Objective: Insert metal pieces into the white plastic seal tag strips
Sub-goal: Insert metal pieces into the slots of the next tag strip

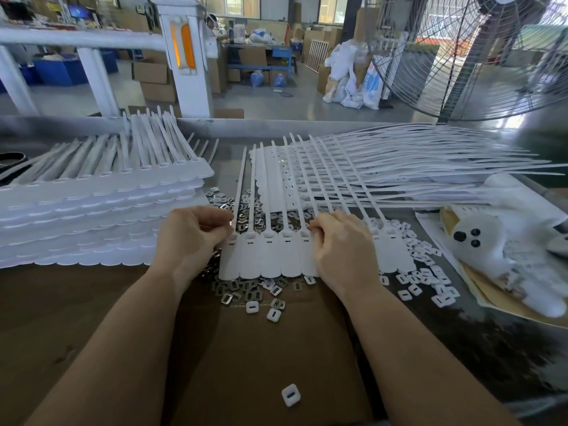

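I see a big fan [479,53] in the upper right. A tall stack of white strips [92,204] sits at the left. In the middle lies one white strip sheet [276,259]. My left hand [190,238] pinches its left end. My right hand [341,250] curls on it. Small metal pieces [242,292] lie just below.

You are working in a factory workshop: stacked cardboard boxes [153,78], filled sacks [353,84] and a workbench [261,53] are standing behind the industrial fan [479,56].
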`<action>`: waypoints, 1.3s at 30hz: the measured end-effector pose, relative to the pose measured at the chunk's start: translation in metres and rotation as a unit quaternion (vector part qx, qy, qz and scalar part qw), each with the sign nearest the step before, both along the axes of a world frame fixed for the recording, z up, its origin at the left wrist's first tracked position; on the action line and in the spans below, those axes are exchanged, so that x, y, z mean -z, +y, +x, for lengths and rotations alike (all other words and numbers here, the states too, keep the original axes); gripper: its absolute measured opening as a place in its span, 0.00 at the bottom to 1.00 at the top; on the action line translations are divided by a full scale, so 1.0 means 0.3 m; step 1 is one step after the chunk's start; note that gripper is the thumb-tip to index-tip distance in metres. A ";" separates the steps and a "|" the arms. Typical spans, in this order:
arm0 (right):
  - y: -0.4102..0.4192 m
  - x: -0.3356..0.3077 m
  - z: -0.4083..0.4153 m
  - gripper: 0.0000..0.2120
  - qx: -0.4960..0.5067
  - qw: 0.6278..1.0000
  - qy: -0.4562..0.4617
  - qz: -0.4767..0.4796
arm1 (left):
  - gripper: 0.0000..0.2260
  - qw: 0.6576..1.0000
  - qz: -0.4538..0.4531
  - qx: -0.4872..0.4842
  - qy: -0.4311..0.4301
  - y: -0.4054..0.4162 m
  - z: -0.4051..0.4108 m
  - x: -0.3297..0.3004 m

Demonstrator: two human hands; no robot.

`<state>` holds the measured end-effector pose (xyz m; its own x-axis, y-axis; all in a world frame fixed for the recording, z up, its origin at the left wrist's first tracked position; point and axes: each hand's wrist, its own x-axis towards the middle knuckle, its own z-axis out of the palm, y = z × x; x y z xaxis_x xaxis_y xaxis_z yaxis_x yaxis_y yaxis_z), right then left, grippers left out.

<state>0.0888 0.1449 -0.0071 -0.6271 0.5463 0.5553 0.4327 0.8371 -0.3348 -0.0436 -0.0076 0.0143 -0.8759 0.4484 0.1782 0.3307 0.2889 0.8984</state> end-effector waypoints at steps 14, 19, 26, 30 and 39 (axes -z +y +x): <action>0.001 -0.002 0.003 0.06 -0.008 1.000 0.006 -0.007 | 0.09 1.000 -0.003 0.015 -0.008 -0.004 -0.008 -0.008; 0.000 -0.003 0.002 0.05 -0.014 1.000 0.013 0.000 | 0.06 0.998 -0.049 0.036 0.026 -0.006 -0.009 0.001; 0.000 -0.002 0.005 0.05 -0.016 1.000 0.016 0.002 | 0.08 0.998 -0.046 0.041 0.025 0.002 -0.012 -0.001; -0.009 -0.005 0.006 0.04 -0.009 1.000 -0.003 0.022 | 0.07 0.996 -0.034 0.076 0.026 0.016 0.014 -0.006; -0.085 -0.064 -0.009 0.07 -0.226 0.967 0.081 -0.087 | 0.05 0.988 -0.001 0.151 0.019 0.064 0.082 -0.025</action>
<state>0.0861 0.1193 0.0120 -0.7361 0.3309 0.5905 -0.0337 0.8534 -0.5202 -0.0191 0.0116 0.0218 -0.6945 0.6890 0.2075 0.4363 0.1739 0.8828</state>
